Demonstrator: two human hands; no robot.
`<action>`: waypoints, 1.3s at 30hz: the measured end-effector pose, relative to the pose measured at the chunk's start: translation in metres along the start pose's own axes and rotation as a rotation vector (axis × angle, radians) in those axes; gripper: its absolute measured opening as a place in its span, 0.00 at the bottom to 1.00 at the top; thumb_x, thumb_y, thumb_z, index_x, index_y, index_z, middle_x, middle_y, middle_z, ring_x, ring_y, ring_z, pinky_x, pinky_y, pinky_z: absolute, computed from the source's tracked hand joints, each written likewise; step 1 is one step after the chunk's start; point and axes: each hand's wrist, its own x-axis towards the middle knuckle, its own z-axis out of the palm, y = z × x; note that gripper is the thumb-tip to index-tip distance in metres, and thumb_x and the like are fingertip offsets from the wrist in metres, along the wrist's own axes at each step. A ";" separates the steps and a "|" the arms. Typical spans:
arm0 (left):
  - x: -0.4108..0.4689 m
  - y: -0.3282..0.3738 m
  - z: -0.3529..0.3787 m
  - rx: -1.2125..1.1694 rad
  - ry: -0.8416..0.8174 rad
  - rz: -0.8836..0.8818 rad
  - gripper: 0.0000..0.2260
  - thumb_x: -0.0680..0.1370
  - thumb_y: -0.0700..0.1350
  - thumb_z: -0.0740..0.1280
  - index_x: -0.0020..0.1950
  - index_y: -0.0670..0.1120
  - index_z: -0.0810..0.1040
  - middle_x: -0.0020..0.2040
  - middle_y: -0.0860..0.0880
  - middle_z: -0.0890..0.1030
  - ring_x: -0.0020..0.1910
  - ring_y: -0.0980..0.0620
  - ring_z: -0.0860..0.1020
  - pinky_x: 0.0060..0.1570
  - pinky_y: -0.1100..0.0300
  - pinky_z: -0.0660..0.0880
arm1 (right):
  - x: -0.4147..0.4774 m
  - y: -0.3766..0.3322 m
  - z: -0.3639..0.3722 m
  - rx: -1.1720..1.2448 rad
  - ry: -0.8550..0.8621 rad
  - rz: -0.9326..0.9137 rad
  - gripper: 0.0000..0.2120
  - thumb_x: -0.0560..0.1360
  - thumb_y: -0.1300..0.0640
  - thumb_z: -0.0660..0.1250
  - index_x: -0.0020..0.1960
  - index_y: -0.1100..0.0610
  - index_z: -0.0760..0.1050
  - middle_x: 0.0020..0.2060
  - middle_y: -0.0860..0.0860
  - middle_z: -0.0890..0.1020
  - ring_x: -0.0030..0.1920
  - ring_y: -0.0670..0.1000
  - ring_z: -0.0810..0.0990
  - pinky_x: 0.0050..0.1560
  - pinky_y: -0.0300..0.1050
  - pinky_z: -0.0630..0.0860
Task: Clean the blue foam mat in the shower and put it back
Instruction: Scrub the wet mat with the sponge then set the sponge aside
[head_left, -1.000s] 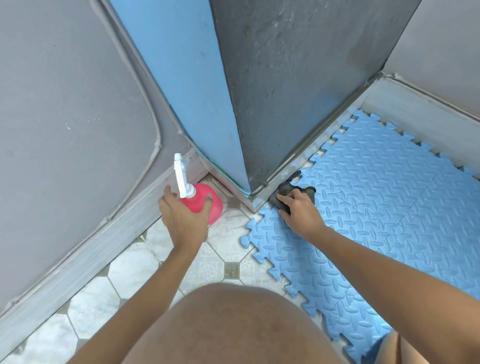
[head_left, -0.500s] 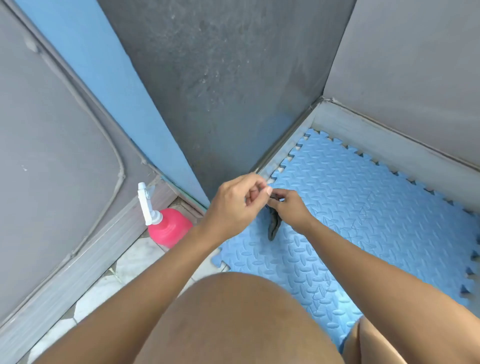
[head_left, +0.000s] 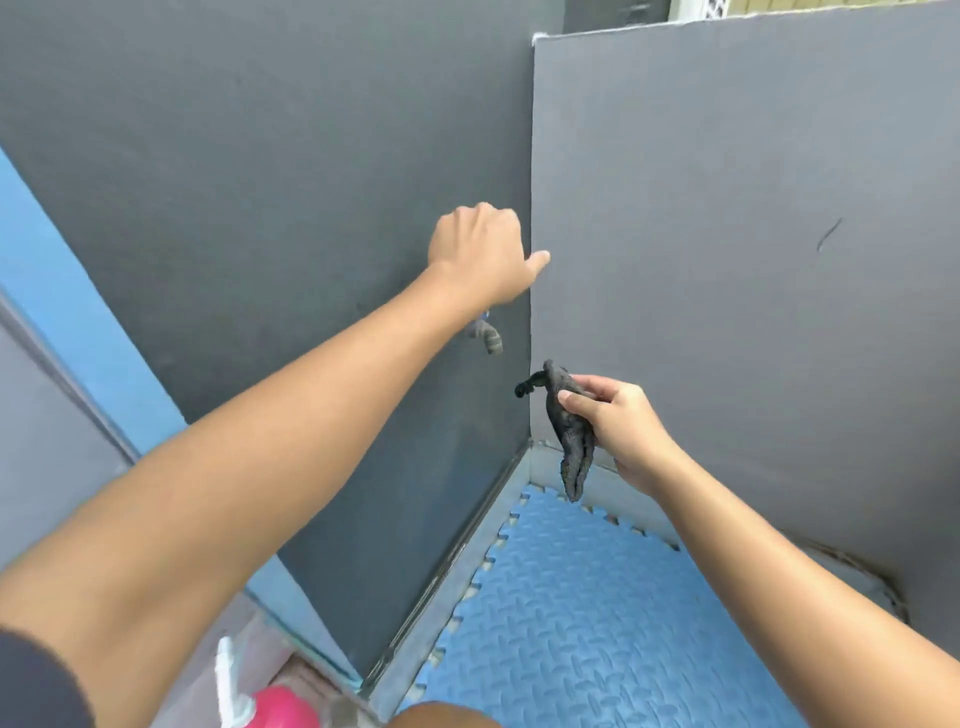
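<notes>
The blue foam mat (head_left: 597, 629) lies flat on the shower floor, its toothed edges against the metal sill. My right hand (head_left: 621, 431) holds a dark grey cloth (head_left: 571, 441) pinched above the mat's far corner, and the cloth hangs down limp. My left hand (head_left: 480, 254) is raised high by the corner where the two grey walls meet, fingers curled and thumb pointing right. A small grey thing (head_left: 487, 336) hangs just below that wrist; I cannot tell what it is or whether the hand holds it.
Dark grey walls (head_left: 727, 260) enclose the shower on two sides. A pink spray bottle (head_left: 283, 709) with a white nozzle stands outside the sill at the bottom left. A blue door edge (head_left: 78, 322) rises at the left. My knee shows at the bottom edge.
My view has tilted up from the floor to the walls. My left hand has let go of the cloth and risen to the wall corner. My right hand has lifted the cloth off the mat.
</notes>
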 end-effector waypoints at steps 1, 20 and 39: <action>0.011 0.003 0.007 0.097 -0.088 0.031 0.25 0.81 0.65 0.59 0.58 0.44 0.80 0.57 0.42 0.82 0.59 0.39 0.80 0.49 0.53 0.71 | 0.000 -0.009 -0.003 0.010 -0.006 -0.002 0.08 0.78 0.64 0.68 0.51 0.53 0.84 0.42 0.48 0.88 0.40 0.45 0.85 0.47 0.43 0.80; 0.033 -0.002 0.030 -0.108 -0.310 0.257 0.21 0.80 0.52 0.58 0.30 0.42 0.63 0.31 0.44 0.70 0.32 0.43 0.68 0.33 0.53 0.63 | 0.014 -0.014 -0.011 0.004 -0.005 0.068 0.06 0.79 0.62 0.69 0.53 0.56 0.83 0.42 0.52 0.87 0.37 0.48 0.85 0.36 0.41 0.78; 0.033 -0.001 0.030 -0.165 -0.345 0.250 0.21 0.82 0.51 0.57 0.32 0.44 0.60 0.31 0.45 0.66 0.31 0.46 0.63 0.33 0.53 0.60 | 0.016 -0.019 -0.015 -0.036 0.006 0.056 0.05 0.78 0.61 0.70 0.52 0.55 0.83 0.38 0.50 0.87 0.35 0.47 0.85 0.34 0.40 0.78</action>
